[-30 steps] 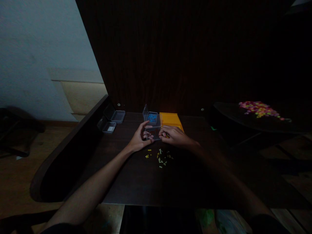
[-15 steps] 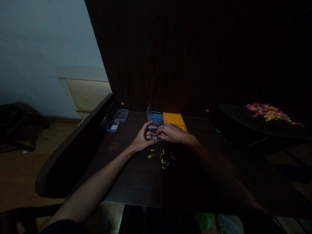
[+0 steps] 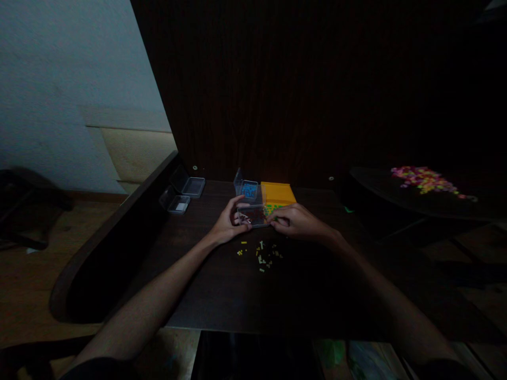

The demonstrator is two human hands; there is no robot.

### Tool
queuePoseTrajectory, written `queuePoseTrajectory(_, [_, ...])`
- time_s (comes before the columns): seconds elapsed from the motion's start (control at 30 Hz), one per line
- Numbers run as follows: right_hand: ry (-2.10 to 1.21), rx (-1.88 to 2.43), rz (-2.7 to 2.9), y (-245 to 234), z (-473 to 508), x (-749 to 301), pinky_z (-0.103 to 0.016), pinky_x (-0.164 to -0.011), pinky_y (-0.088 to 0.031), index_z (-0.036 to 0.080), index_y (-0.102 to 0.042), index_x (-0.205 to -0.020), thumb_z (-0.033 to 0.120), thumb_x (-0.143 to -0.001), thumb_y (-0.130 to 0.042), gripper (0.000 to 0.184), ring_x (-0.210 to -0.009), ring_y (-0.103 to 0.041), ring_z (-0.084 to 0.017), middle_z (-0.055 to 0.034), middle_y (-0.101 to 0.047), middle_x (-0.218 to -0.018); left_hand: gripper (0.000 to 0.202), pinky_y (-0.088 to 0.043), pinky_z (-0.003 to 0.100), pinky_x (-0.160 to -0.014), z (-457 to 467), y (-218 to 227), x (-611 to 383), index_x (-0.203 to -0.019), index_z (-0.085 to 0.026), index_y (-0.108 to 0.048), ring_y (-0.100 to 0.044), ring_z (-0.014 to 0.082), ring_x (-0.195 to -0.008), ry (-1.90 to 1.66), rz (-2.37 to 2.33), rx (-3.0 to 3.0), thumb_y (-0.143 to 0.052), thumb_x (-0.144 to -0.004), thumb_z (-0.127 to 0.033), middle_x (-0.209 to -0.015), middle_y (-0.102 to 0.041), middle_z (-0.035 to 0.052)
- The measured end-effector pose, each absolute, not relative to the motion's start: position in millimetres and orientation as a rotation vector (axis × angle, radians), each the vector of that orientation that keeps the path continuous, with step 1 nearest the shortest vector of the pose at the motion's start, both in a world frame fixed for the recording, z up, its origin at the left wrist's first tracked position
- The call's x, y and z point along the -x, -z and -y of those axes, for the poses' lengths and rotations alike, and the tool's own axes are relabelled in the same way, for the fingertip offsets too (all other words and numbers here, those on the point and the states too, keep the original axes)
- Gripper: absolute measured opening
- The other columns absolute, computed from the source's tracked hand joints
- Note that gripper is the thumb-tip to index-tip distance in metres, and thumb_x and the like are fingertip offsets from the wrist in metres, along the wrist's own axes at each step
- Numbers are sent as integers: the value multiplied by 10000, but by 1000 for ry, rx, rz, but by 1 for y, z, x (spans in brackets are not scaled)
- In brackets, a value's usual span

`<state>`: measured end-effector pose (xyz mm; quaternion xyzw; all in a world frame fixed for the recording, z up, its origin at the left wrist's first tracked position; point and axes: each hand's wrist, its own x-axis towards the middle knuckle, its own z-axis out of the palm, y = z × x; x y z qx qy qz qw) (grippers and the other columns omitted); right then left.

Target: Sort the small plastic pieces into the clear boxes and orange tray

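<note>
**Two hands meet at one clear box, mid-frame**

Dark wood panelling fills the top of the frame, and below it the brown desk runs to the bottom centre. A bright multicoloured heap sits on a dark surface at right. Above centre lies an open yellow case, green pieces showing in its near half.

Nearer than that case, the clear box lies between the hands, its long axis running roughly left to right across the frame. The left hand is the nearer, holding the box's left end in a wide curve, thumb along the near edge and forefinger toward the far one. At the opposite end, the right hand comes in from the lower right, knuckles up, fingertips narrowed together; whether they pinch anything, or touch the box, I cannot tell.

Beyond it stands another open box of blue pieces; two small open boxes rest left of centre. Smallest of all, yellow pieces and pale pieces lie scattered just below the hands.
</note>
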<state>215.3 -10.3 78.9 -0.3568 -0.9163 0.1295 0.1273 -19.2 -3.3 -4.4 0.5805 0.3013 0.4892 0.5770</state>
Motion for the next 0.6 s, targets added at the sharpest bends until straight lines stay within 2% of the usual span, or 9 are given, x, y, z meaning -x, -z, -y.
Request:
queuePoseTrajectory(0.1, [-437, 1108, 2720, -68, 20, -224, -235, -561, -323, 187, -728, -905, 233, -861, -566, 175, -559, -517, -112, 0, -665, -681, 859, -526, 291, -808, 3, 5, 19, -1348, -268, -396, -574, 78, -809, -1155, -714, -1353, -835, -613, -193, -1284, -473, 103])
queuePoseTrajectory(0.27, [-435, 1246, 2724, -44, 26, -225, -247, -619, -363, 215, -710, -985, 323, -896, -574, 195, -700, -598, -144, -26, -712, -844, 861, -526, 289, -805, 5, 2, 20, -1342, -266, -392, -580, 87, -823, -1133, -734, -1356, -838, -609, -197, -1288, -466, 106])
queuePoseTrajectory(0.43, [-361, 1359, 2719, -34, 29, -217, -252, -635, -359, 219, -696, -984, 297, -890, -579, 169, -756, -608, -160, -36, -706, -867, 865, -523, 282, -799, 6, 0, 20, -1350, -264, -379, -576, 86, -826, -1119, -740, -1363, -832, -617, -203, -1305, -460, 112])
queuePoseTrajectory(0.6, [-316, 1394, 2743, -42, 30, -214, -245, -584, -297, 207, -698, -928, 275, -852, -608, 135, -673, -564, -146, -24, -679, -781, 862, -522, 282, -796, 5, 1, 20, -1350, -264, -381, -571, 82, -816, -1120, -731, -1360, -827, -616, -188, -1302, -460, 114])
